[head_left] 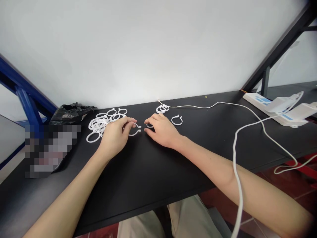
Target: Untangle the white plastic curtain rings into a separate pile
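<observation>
My left hand (116, 134) pinches a white plastic curtain ring (135, 133) between thumb and fingers; the ring's two ends are apart and point right. Facing that gap is my right hand (162, 129), its thumb and forefinger apart. Part of another white ring (149, 125) shows between those fingers; it does not look gripped, and my hand hides the rest. Beside and behind my left hand lies a loose pile of white rings (97, 125). Beyond my right hand is a small cluster of rings (162, 109). One ring with a gap (176, 120) lies to the right.
On the black table (138, 172), a crumpled black plastic bag (70, 114) sits at the left, partly blurred out. A white cable (235, 158) loops across the right side and over my right forearm. A white power strip (272, 109) with plugs stands at the far right.
</observation>
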Demonstrator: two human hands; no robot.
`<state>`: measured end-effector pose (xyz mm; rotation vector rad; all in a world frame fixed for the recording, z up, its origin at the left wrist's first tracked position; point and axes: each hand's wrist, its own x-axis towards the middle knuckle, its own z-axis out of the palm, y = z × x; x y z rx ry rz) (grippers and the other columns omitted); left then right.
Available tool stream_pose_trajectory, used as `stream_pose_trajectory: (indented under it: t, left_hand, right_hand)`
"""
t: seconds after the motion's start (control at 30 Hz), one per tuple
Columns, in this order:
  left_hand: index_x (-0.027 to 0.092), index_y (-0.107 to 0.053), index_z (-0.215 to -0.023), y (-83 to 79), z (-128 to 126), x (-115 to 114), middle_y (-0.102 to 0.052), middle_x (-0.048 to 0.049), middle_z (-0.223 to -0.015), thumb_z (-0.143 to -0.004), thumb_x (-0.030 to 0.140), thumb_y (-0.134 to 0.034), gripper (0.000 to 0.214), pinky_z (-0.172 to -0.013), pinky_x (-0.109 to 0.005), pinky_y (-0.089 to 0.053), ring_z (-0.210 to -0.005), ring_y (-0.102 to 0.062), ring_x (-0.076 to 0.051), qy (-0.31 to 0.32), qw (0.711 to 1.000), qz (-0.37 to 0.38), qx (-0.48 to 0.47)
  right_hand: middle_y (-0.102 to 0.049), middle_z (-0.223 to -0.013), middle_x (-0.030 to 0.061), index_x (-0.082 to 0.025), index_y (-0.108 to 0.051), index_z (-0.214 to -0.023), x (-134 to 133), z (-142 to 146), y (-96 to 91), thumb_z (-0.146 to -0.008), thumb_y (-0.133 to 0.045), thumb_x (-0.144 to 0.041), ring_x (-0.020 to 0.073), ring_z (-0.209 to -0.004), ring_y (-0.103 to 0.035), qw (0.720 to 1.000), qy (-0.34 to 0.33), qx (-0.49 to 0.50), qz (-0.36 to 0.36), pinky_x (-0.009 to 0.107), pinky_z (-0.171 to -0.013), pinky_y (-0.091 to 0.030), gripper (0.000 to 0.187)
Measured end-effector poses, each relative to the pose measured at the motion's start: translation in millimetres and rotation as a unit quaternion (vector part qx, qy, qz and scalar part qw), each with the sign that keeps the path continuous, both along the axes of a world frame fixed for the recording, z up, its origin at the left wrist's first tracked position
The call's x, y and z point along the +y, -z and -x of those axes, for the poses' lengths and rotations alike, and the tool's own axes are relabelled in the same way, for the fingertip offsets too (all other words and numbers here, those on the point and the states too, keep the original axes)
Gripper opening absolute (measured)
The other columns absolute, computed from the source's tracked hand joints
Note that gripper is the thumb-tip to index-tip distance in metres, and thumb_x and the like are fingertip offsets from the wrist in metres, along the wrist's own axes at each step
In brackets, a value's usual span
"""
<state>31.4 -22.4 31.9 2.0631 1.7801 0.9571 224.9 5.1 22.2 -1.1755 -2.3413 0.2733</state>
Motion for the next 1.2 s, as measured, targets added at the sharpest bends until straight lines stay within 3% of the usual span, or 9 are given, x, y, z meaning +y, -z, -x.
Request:
stream_pose_trajectory:
  t: [0.17, 0.3, 0.43, 0.63, 0.8, 0.9, 1.07, 1.2]
  left_hand:
    - [0.023, -0.07, -0.103, -3.3, 2.9, 1.2, -0.074, -0.0016, -0.09, -0.091, 0.044, -0.052, 0.03, -0.069, -0.029, -0.047, -0.075, -0.062, -0.018, -0.004, 0.991, 0.037, -0.128]
    - [0.021, -0.07, -0.105, -3.8, 3.2, 1.8, -0.075, -0.003, -0.092, -0.09, 0.044, -0.055, 0.031, -0.076, -0.03, -0.048, -0.082, -0.063, -0.019, 0.008, 0.985, 0.038, -0.171]
    - [0.022, -0.071, -0.107, -4.0, 2.0, 0.6, -0.074, -0.003, -0.094, -0.09, 0.045, -0.055, 0.033, -0.077, -0.031, -0.048, -0.085, -0.064, -0.019, 0.015, 0.986, 0.041, -0.159]
    - [0.022, -0.07, -0.107, -3.0, 2.8, 0.5, -0.073, -0.0015, -0.087, -0.09, 0.046, -0.055, 0.033, -0.075, -0.029, -0.047, -0.082, -0.063, -0.018, 0.025, 0.986, 0.06, -0.154]
    - [0.023, -0.07, -0.099, -5.8, -1.4, -2.0, -0.073, -0.0011, -0.09, -0.093, 0.05, -0.048, 0.036, -0.074, -0.03, -0.046, -0.081, -0.063, -0.019, 0.037, 0.992, 0.068, -0.105]
    - [0.024, -0.07, -0.105, -6.5, -4.9, -5.3, -0.072, -0.0016, -0.1, -0.092, 0.055, -0.048, 0.04, -0.076, -0.03, -0.046, -0.087, -0.062, -0.02, 0.064, 0.995, 0.053, -0.063]
    - [0.023, -0.067, -0.114, -1.9, -5.9, -6.5, -0.069, -0.0032, -0.102, -0.083, 0.057, -0.061, 0.047, -0.079, -0.032, -0.046, -0.09, -0.06, -0.02, 0.093, 0.995, 0.025, -0.027]
    - [0.025, -0.068, -0.112, -0.9, -4.6, -5.7, -0.068, -0.0014, -0.098, -0.084, 0.051, -0.062, 0.038, -0.078, -0.03, -0.046, -0.087, -0.059, -0.019, 0.12, 0.992, 0.016, -0.019]
  right_hand:
    - [-0.067, -0.117, 0.0079, -0.016, -0.062, -0.121, -3.0, 0.5, -3.9, -0.091, -0.061, -0.032, 0.0225, -0.106, -0.056, 0.991, -0.084, 0.087, -0.058, 0.041, -0.099, -0.044, 0.034]
    - [-0.071, -0.11, 0.0056, -0.018, -0.064, -0.117, -6.6, 2.9, -4.2, -0.094, -0.056, -0.029, 0.0185, -0.098, -0.061, 0.983, -0.1, 0.154, -0.016, 0.037, -0.093, -0.048, 0.026]
    - [-0.069, -0.113, 0.0044, -0.021, -0.064, -0.117, -9.2, 5.1, -3.4, -0.094, -0.055, -0.025, 0.0135, -0.088, -0.065, 0.967, -0.125, 0.213, 0.063, 0.03, -0.086, -0.053, 0.025]
    - [-0.073, -0.105, 0.0028, -0.021, -0.066, -0.111, -8.3, 7.5, -0.8, -0.096, -0.052, -0.029, 0.013, -0.088, -0.067, 0.954, -0.127, 0.254, 0.096, 0.028, -0.082, -0.052, 0.022]
    - [-0.07, -0.084, -0.0006, -0.02, -0.067, -0.098, -6.3, 8.1, -2.2, -0.096, -0.048, -0.021, 0.0112, -0.076, -0.064, 0.951, -0.087, 0.276, 0.104, 0.026, -0.075, -0.05, 0.019]
    - [-0.067, -0.079, -0.0011, -0.019, -0.067, -0.091, -3.4, 5.7, -4.9, -0.095, -0.047, -0.018, 0.0111, -0.073, -0.061, 0.956, -0.076, 0.265, 0.104, 0.026, -0.072, -0.048, 0.02]
    - [-0.068, -0.082, 0.0004, -0.018, -0.066, -0.088, 0.1, 1.2, -6.9, -0.095, -0.045, -0.016, 0.0114, -0.073, -0.061, 0.965, -0.091, 0.234, 0.078, 0.026, -0.07, -0.048, 0.022]
    - [-0.071, -0.088, 0.0013, -0.018, -0.067, -0.089, -1.8, 2.6, -5.2, -0.095, -0.046, -0.015, 0.012, -0.078, -0.063, 0.968, -0.102, 0.223, 0.054, 0.026, -0.074, -0.048, 0.022]
